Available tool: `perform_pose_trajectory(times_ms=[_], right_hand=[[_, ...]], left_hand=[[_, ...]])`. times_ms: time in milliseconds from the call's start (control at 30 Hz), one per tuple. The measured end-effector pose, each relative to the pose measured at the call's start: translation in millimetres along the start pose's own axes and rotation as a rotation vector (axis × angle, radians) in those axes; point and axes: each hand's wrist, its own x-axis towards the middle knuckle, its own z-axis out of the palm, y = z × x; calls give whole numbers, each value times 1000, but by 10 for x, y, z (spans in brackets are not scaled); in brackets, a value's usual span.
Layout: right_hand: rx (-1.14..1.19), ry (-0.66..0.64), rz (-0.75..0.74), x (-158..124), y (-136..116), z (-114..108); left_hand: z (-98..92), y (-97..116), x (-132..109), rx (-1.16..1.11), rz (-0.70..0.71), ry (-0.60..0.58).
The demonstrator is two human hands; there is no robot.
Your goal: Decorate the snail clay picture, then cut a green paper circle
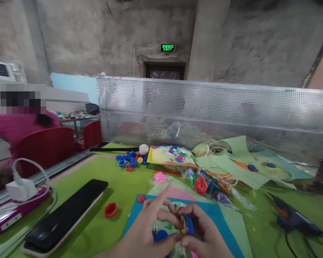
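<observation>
My left hand (148, 229) and my right hand (201, 233) meet at the bottom centre over a blue card sheet (220, 218). My right hand pinches a blue bottle cap (187, 225) with a yellow inside. My left hand touches the same cap with curled fingers while its index finger points up. Another blue cap (160, 235) lies on a pale green paper craft beneath my left palm. A small red piece shows between my fingers.
A red cap (111, 210) lies on the green table beside a black phone (64, 215). A pile of blue caps (130, 159), bagged clay pieces (204, 184), paper crafts and a glue gun (293, 216) sit beyond. A perforated metal screen (204, 114) backs the table. A person in pink sits left.
</observation>
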Motion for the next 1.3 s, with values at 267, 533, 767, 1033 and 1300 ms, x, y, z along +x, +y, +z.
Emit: perform_pose_trajectory(times_ms=[267,533,767,1033,1300], right_hand=[[-604,-56,-114,12,-216,15],[-733,-65,-99,-13,-317,7],[-634,-84,39,-10,-383,21],[-232,-27,68,-57,-175,119],[-111,-85,74,-84,-30,150]], left_hand=[[-2,-48,33,-304,-366,-66],[67,-231,24,-441,-348,-11],[136,-277,-1,-487,-271,86],[90,-225,-7,-345,-215,15],[160,-241,-96,88,-1,255]])
